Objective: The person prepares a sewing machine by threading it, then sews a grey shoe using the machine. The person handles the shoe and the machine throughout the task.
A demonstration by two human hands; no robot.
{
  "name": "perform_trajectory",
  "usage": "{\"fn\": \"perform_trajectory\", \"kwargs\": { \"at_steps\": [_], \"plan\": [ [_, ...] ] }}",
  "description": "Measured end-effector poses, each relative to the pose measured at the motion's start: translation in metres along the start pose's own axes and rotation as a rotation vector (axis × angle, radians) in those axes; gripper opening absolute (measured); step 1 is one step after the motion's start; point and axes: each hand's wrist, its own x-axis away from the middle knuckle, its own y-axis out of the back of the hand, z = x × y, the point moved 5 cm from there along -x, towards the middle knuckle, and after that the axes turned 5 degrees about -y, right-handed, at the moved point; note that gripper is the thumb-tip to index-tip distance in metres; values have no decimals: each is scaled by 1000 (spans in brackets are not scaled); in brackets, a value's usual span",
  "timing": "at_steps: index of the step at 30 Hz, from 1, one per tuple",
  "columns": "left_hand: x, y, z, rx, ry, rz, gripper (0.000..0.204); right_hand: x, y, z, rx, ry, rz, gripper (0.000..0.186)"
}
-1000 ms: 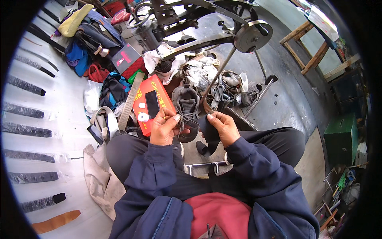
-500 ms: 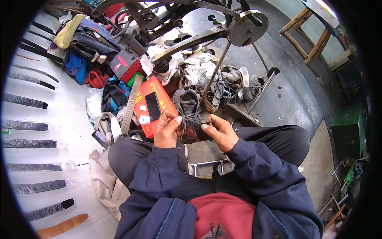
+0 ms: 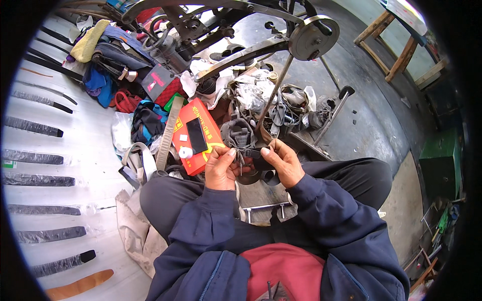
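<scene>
A dark grey lace-up shoe [image 3: 239, 131] stands just beyond my hands, its laces toward me. My left hand [image 3: 219, 168] is closed, thumb against the fingers, on one end of a thin black strip [image 3: 249, 152]. At the strip's other end, my right hand [image 3: 284, 164] pinches with thumb and forefinger. The strip stretches across in front of the shoe, and a curled dark part hangs below it beside my right fingers. Whether the left fingers also hold the laces is hidden.
Left of the shoe lies a red box [image 3: 207, 159] with a black phone [image 3: 196, 135] and a white spool on it. A metal hand-cranked machine with a wheel [image 3: 314, 37] rises ahead. Wrapped black strips [image 3: 37, 179] lie along the left, and a green box [image 3: 440, 163] stands right.
The black strip now shows stretched between my hands, with a curled part hanging below. Both hands have shifted slightly right, and my right fingers have turned a little.
</scene>
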Motion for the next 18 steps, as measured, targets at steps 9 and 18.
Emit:
{"fn": "perform_trajectory", "kwargs": {
  "at_steps": [9, 18],
  "plan": [
    [2, 2, 1, 27, -17, -106, 9, 7, -14, 7, -56, 28, 82, 20],
    [8, 5, 22, -68, 34, -99, 3, 1, 6, 3, 20, 58, -151, 13]
  ]
}}
